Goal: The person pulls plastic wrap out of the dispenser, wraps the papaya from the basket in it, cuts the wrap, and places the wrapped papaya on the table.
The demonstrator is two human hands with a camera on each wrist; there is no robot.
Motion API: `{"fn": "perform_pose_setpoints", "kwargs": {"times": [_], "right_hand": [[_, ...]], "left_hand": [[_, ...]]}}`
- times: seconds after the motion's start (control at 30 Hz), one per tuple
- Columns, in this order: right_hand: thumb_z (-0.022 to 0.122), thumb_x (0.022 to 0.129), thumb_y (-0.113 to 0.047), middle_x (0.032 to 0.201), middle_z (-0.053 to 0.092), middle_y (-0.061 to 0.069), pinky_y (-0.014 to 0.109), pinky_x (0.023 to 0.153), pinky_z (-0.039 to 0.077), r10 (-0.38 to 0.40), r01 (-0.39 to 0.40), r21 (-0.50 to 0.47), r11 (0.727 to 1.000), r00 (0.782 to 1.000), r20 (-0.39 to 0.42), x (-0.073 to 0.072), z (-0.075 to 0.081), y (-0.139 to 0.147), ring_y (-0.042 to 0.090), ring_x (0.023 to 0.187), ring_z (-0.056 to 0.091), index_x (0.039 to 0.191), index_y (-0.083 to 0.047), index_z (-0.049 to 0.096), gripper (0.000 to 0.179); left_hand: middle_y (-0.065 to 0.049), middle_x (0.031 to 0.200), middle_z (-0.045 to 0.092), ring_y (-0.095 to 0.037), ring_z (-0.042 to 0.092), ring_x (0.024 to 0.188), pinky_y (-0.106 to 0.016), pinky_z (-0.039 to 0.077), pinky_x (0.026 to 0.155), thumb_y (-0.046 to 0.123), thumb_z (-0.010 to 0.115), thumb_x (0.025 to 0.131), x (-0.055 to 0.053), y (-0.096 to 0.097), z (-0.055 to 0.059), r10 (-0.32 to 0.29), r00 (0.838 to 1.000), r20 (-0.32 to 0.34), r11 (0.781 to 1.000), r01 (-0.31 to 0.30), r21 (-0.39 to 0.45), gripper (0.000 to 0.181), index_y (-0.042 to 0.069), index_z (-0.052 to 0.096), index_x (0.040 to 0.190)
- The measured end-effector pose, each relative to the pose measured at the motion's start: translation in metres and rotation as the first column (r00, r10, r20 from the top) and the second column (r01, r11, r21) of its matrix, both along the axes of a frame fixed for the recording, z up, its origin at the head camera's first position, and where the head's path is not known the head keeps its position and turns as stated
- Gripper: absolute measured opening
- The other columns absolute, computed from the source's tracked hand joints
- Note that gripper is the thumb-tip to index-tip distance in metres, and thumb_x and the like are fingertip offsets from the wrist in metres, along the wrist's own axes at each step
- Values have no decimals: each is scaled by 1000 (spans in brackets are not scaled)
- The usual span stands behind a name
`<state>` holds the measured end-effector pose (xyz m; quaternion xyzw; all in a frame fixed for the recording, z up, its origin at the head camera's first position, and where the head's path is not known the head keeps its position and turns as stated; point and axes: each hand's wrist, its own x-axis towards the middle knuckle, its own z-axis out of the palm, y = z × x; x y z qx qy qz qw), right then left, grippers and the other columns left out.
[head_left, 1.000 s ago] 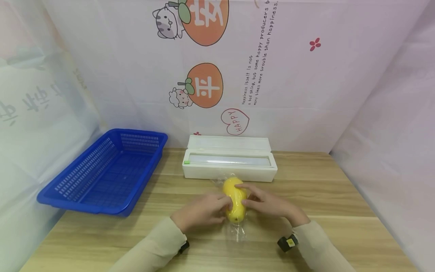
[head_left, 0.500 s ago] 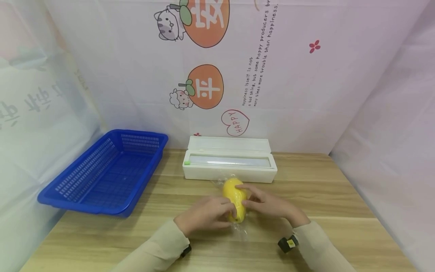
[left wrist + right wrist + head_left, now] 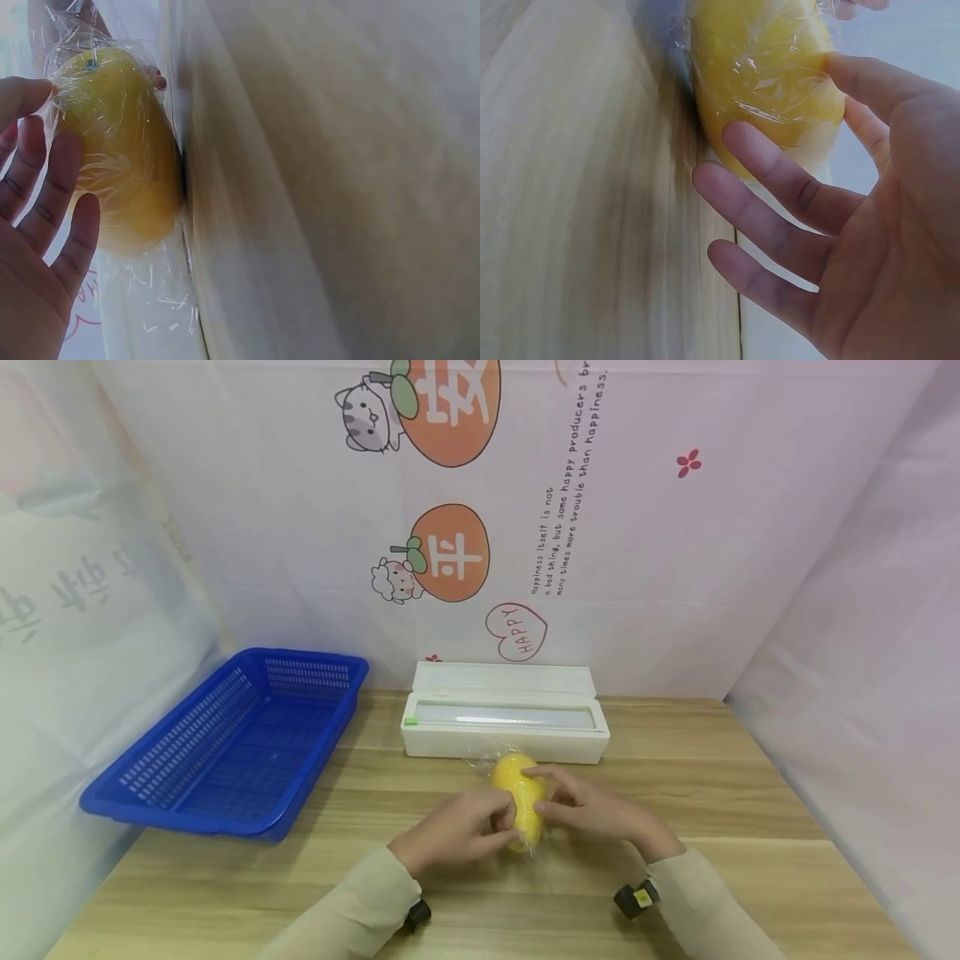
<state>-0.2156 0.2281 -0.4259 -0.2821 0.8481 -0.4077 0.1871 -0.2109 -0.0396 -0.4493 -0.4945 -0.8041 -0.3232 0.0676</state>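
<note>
A yellow mango in clear plastic wrap lies on the wooden table, just in front of a white wrap box. My right hand holds it from the right, with thumb and index finger against the wrapped skin; the other fingers spread loosely in the right wrist view. At the near left end is my left hand. Its thumb touches the wrap by the mango's tip, and its other fingers are loosely bent beside the fruit. No pinch is visible there, and the left index tip is hidden in the head view.
Behind the mango stands the white wrap box, lid up, a roll showing inside and a green slider at its left. A blue plastic basket sits on the left. Printed white cloth walls the table at back and sides.
My left hand has shifted slightly right along the mango's near end. The tail of wrap that lay toward me is now turned up against the fruit. My right hand stays in place.
</note>
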Motion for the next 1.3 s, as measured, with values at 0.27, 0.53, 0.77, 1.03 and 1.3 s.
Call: {"fn": "perform_pose_setpoints", "kwargs": {"times": [0.27, 0.53, 0.77, 1.03, 1.3], "right_hand": [[53, 104, -17, 98, 69, 4, 39, 81, 55, 49, -49, 4, 999, 999, 3, -1, -5, 2, 23, 92, 66, 159, -33, 24, 63], [80, 84, -13, 100, 65, -1, 31, 82, 55, 65, -63, 60, 996, 997, -45, 4, -15, -4, 17, 93, 63, 161, -35, 8, 108], [91, 71, -36, 92, 62, 0, 28, 69, 55, 8, 23, 149, 989, 978, -207, 12, -19, -21, 12, 78, 59, 161, -34, 1, 127], [78, 77, -60, 97, 61, -2, 28, 69, 52, -57, 117, 172, 978, 946, -320, 16, -23, -29, 9, 77, 56, 160, -34, 6, 113], [69, 86, -58, 89, 58, -6, 27, 69, 52, -55, 93, 125, 988, 959, -278, 16, -21, -27, 9, 78, 57, 160, -30, 10, 99]], "left_hand": [[16, 85, 57, 4, 51, 74, -13, 48, 66, 25, 63, 101, -2, -3, 0, -54, 995, 87, 998, 53, 19, 5, 23, 61, 97], [14, 85, 58, 0, 54, 76, -18, 52, 70, 23, 63, 101, -5, -7, 0, -43, 976, 215, 998, 33, 48, 4, 18, 63, 101], [12, 85, 57, -2, 54, 77, -18, 53, 71, 19, 64, 100, -5, -8, 1, -24, 970, 241, 999, 12, 49, 4, 16, 62, 101], [12, 88, 58, -2, 55, 80, -19, 54, 73, 22, 63, 101, -8, -7, -1, -5, 963, 271, 998, -11, 56, 6, 17, 63, 104], [13, 86, 59, -2, 55, 77, -19, 53, 70, 20, 64, 100, -9, -7, 3, 24, 957, 289, 999, -31, 20, 5, 19, 64, 105]]}}
